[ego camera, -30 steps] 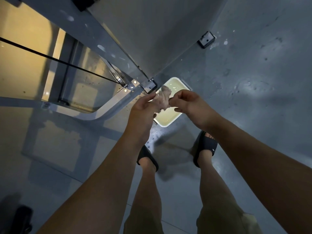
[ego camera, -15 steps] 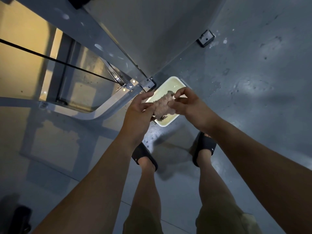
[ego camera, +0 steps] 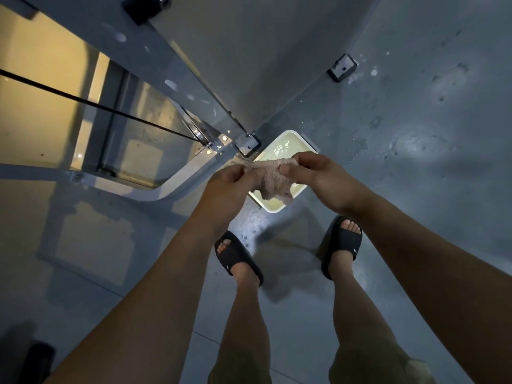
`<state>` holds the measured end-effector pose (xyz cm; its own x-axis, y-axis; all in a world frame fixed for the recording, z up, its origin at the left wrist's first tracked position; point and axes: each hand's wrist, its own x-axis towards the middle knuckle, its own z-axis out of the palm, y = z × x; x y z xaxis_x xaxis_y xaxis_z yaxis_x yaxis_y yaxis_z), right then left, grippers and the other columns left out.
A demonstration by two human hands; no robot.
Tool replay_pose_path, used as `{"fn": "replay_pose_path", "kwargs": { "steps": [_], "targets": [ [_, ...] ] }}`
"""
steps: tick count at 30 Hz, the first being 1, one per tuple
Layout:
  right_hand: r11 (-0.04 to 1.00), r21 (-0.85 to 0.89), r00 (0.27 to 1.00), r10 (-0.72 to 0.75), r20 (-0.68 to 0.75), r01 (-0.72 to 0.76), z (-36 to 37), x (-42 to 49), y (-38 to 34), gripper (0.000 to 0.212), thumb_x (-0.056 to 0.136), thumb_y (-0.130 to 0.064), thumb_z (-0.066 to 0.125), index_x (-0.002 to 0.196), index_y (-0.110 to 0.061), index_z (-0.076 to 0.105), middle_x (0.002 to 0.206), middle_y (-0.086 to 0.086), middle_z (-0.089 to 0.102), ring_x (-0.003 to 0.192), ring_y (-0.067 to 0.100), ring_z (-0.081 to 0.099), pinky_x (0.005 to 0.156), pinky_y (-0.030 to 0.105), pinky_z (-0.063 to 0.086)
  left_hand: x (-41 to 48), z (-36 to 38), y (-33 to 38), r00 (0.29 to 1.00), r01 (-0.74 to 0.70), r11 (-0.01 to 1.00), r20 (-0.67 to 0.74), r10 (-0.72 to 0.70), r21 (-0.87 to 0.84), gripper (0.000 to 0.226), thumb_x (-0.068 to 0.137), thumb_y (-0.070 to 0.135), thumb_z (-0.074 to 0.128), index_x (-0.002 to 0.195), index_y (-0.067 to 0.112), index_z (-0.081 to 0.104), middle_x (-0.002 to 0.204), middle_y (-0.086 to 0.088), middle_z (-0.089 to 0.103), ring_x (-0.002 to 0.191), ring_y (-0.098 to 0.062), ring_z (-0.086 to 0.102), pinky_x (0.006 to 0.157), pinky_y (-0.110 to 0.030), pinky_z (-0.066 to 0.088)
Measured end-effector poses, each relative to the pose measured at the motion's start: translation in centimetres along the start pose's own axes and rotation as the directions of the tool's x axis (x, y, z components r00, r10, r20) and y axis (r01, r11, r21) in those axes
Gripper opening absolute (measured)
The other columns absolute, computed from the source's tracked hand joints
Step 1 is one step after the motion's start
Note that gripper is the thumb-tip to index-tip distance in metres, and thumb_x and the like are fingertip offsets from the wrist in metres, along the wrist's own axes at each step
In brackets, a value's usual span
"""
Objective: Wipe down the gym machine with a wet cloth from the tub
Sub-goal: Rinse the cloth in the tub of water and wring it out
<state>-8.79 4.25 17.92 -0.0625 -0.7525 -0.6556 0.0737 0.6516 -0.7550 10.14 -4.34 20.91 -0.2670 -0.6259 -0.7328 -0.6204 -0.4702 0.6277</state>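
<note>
A pale fluffy cloth (ego camera: 273, 180) hangs stretched between my two hands above a white tub (ego camera: 288, 145) of cloudy water on the floor. My left hand (ego camera: 225, 185) pinches the cloth's left edge and my right hand (ego camera: 318, 177) pinches its right edge; the cloth's lower part droops over the tub. The gym machine's grey metal frame (ego camera: 177, 65) rises right behind the tub, with a pulley (ego camera: 198, 133) and a black cable (ego camera: 91, 102) to the left.
My feet in black slides (ego camera: 238, 257) stand on the grey floor just in front of the tub, where water drops lie. A bolted base plate (ego camera: 342, 68) sits on the floor at upper right. A dark object (ego camera: 36, 361) lies at bottom left.
The cloth was bunched between my hands; now my hands have drawn apart and spread it wider over the tub.
</note>
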Motion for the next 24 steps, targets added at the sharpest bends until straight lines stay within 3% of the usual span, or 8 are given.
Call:
{"fn": "replay_pose_path", "kwargs": {
  "steps": [5,8,11,14,16,18,20,24],
  "targets": [
    [0.958,0.285,0.997,-0.035,0.073,0.013,3.4,0.6,-0.9,0.019,0.095,-0.024,0.072,0.100,-0.010,0.061,0.095,0.014,0.071,0.090,0.024,0.069,0.090,0.046,0.057,0.8,-0.7,0.0,0.982,0.029,0.997,-0.186,-0.043,-0.075,0.023,0.091,0.037,0.076,0.103,0.022,0.063,0.087,-0.006,0.075,0.074,-0.021,0.074,0.073,-0.038,0.063],
    [0.927,0.376,0.996,-0.028,0.082,-0.005,5.4,1.4,-1.4,0.011,0.095,-0.016,0.072,0.099,-0.013,0.062,0.096,0.018,0.072,0.087,0.035,0.070,0.088,0.054,0.057,1.1,-2.0,0.1,0.968,-0.036,0.995,-0.242,0.059,0.097,0.019,0.096,0.037,0.069,0.101,0.020,0.065,0.091,0.000,0.071,0.077,-0.012,0.070,0.063,-0.022,0.055],
    [0.903,0.430,0.999,-0.029,0.024,0.016,7.3,2.5,-2.0,0.012,0.097,-0.012,0.069,0.104,-0.008,0.060,0.098,0.023,0.072,0.091,0.045,0.071,0.087,0.060,0.059,1.6,-3.7,0.2,0.976,-0.073,0.966,-0.183,0.120,0.247,0.021,0.105,0.033,0.054,0.115,0.025,0.072,0.109,0.001,0.070,0.093,-0.011,0.066,0.073,-0.024,0.055],
    [0.869,0.492,0.998,-0.042,-0.047,0.060,9.1,3.9,-2.8,0.012,0.096,-0.005,0.068,0.101,-0.011,0.060,0.093,0.014,0.073,0.086,0.036,0.074,0.074,0.050,0.063,2.2,-5.2,0.3,0.989,-0.076,0.937,-0.096,0.115,0.341,0.033,0.108,0.032,0.047,0.137,0.031,0.061,0.126,0.003,0.063,0.105,-0.012,0.064,0.072,-0.016,0.051],
    [0.870,0.488,0.992,-0.020,-0.122,0.077,10.2,5.1,-3.1,0.016,0.095,-0.004,0.068,0.099,-0.017,0.058,0.091,0.007,0.072,0.082,0.028,0.074,0.066,0.042,0.062,2.9,-6.2,0.1,0.972,-0.095,0.925,-0.165,0.166,0.367,0.036,0.104,0.031,0.055,0.139,0.028,0.056,0.130,0.003,0.060,0.113,-0.013,0.060,0.084,-0.019,0.049],
    [0.877,0.471,0.974,0.020,-0.224,0.091,11.2,6.5,-3.1,0.020,0.096,-0.004,0.067,0.098,-0.019,0.055,0.092,0.006,0.068,0.081,0.025,0.072,0.064,0.041,0.062,3.3,-7.0,0.1,0.946,-0.087,0.948,-0.272,0.174,0.306,0.034,0.100,0.024,0.060,0.133,0.025,0.055,0.123,0.006,0.061,0.104,-0.010,0.060,0.073,-0.007,0.045],
    [0.902,0.424,0.937,0.078,-0.340,0.079,12.0,8.3,-3.0,0.019,0.096,-0.005,0.065,0.098,-0.020,0.054,0.096,0.005,0.067,0.084,0.024,0.072,0.067,0.042,0.065,3.8,-7.8,0.3,0.927,-0.093,0.976,-0.340,0.157,0.197,0.032,0.098,0.016,0.058,0.129,0.024,0.054,0.112,0.008,0.062,0.092,-0.007,0.060,0.058,-0.003,0.040],
    [0.886,0.414,0.876,0.018,-0.482,0.210,13.5,11.0,-4.1,0.013,0.095,-0.008,0.067,0.095,-0.019,0.060,0.093,0.002,0.069,0.082,0.012,0.070,0.077,0.031,0.061,4.8,-8.7,0.8,0.918,-0.198,0.978,-0.338,0.209,0.066,0.042,0.099,0.003,0.055,0.129,0.031,0.046,0.113,0.013,0.059,0.094,0.000,0.059,0.067,-0.007,0.044]
  ]
}}
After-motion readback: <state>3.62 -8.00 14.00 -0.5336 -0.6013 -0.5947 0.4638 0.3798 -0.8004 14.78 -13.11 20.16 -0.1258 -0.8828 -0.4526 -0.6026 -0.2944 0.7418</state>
